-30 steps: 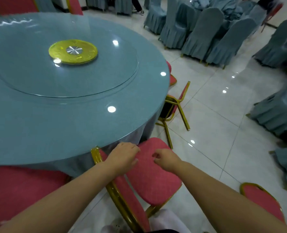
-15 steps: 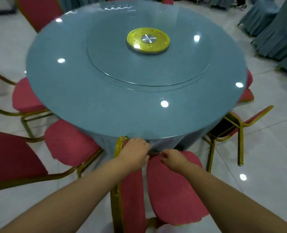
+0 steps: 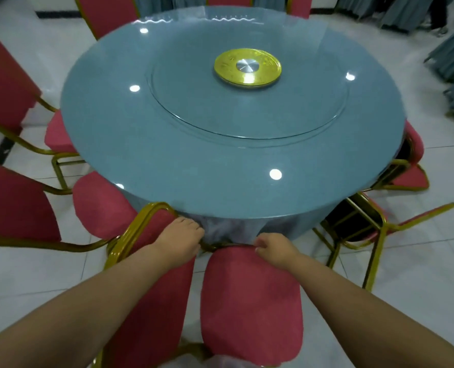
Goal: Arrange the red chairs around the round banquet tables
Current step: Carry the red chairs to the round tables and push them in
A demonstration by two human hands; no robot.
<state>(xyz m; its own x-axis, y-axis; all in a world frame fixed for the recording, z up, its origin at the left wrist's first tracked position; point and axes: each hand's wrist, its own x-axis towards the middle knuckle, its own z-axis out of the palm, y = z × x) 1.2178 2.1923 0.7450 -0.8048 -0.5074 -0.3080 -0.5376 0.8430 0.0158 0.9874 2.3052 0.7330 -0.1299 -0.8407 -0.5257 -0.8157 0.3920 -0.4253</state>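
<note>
Two bare hands are laid on one red chair at the near edge of the round desk [image 3: 167, 144]. The left hand [image 3: 179, 241] is closed over the gold frame [image 3: 130, 235] where the chair back [image 3: 151, 301] meets the seat; the left grip is narrow, wrapped on the tube. The right hand [image 3: 273, 249] is curled on the far edge of the red seat [image 3: 249, 309]; whether its grip is fully closed cannot be told. Beyond both grips the grey tablecloth [image 3: 228, 229] hangs. Left of the left grip, a second red chair [image 3: 101, 208] is tucked under the desk.
</note>
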